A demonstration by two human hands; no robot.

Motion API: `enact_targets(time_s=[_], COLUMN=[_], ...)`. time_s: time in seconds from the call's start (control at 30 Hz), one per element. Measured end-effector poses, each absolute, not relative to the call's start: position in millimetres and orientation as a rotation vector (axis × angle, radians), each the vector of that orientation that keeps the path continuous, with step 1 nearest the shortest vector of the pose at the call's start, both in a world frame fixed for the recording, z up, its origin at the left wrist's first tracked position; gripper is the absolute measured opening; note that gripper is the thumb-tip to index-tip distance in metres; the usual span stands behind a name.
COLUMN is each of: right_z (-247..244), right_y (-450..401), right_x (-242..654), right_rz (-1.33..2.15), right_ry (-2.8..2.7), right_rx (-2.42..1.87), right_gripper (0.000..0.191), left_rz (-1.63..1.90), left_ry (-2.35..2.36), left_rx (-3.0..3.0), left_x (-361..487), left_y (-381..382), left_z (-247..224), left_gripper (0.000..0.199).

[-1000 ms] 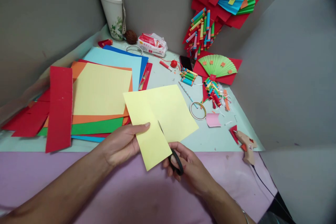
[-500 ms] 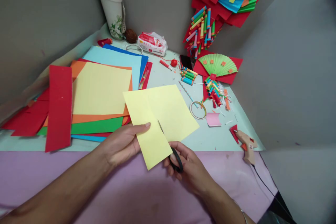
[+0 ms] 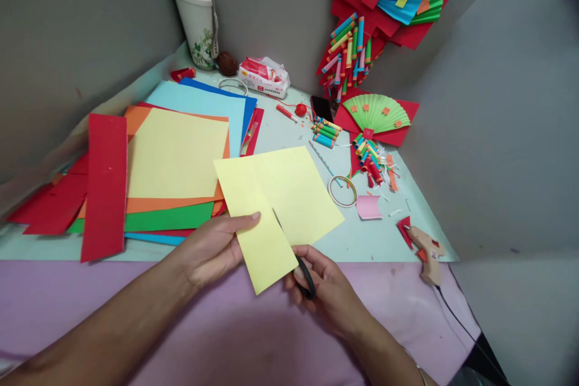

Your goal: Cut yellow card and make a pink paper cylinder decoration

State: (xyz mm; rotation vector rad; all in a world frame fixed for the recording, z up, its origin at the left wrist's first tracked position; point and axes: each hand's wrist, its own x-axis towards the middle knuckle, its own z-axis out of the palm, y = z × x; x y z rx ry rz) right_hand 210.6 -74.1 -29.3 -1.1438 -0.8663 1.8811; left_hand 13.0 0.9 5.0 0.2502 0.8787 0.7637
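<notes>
Grey walls (image 3: pixel 280 18) stand behind a worktop covered by a pale green sheet (image 3: pixel 344 247), with lilac cloth (image 3: pixel 253 338) along its near side. Over the boundary between the two is a sheet of light yellow paper (image 3: pixel 289 181), partly cut from its near edge, the left flap overlapping the right portion. The left hand (image 3: pixel 215 250) pinches that flap, thumb flat on top and the other fingers underneath, closed on the paper. The right hand (image 3: pixel 323 280) has its fingers curled round the black handles of the scissors (image 3: pixel 310 282); a dark sliver of blade shows in the slit, but how far the blades are parted I cannot tell. Left of the paper lies a stack of coloured sheets (image 3: pixel 176 154) with a red strip (image 3: pixel 104 187) across its left end; behind it are a lidded cup (image 3: pixel 194 24) and a packet of wipes (image 3: pixel 265 77). To the right are a roll of tape (image 3: pixel 329 192), a pink slip (image 3: pixel 369 207) and a glue gun (image 3: pixel 429 253). Farther back, a pleated light green fan (image 3: pixel 375 114) rests on red card.
</notes>
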Motion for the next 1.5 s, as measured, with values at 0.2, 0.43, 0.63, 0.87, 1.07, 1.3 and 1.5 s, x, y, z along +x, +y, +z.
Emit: enact_targets(time_s=[0.2,0.43,0.63,0.87,1.07,1.3,1.5], right_z=[-26.8,-27.2,-27.5,-30.6,-30.0,-28.7,-24.1], right_y=[-74.0,-72.8,-70.3,-73.7,-74.2,-71.9,-67.7], right_x=[212.0,212.7,213.7,214.4,213.7,213.9,213.4], right_rz=[1.889,1.891,1.896,1.881,1.883,1.876,1.870], right_ry=[-0.866,-0.887,-0.892,-0.881,-0.880,-0.899,-0.929], right_rx=[-1.197,-1.212,-1.200,-1.195,-1.181,-1.206,-1.239], right_gripper=[0.037,0.037,0.038,0.036,0.038,0.039,0.041], left_rz=[0.779,0.757,0.752,0.760,0.753,0.764,0.743], left_ry=[0.874,0.856,0.843,0.894,0.891,0.887,0.847], left_rx=[0.262,0.277,0.290,0.255,0.252,0.252,0.270], left_x=[12.8,11.4,11.7,13.6,12.7,14.0,14.8], left_y=[1.1,-0.4,-0.1,0.3,0.3,0.0,-0.7], left_z=[2.9,2.2,0.1,5.1,4.4,5.1,4.8], left_gripper=[0.050,0.049,0.051,0.054,0.052,0.058,0.046])
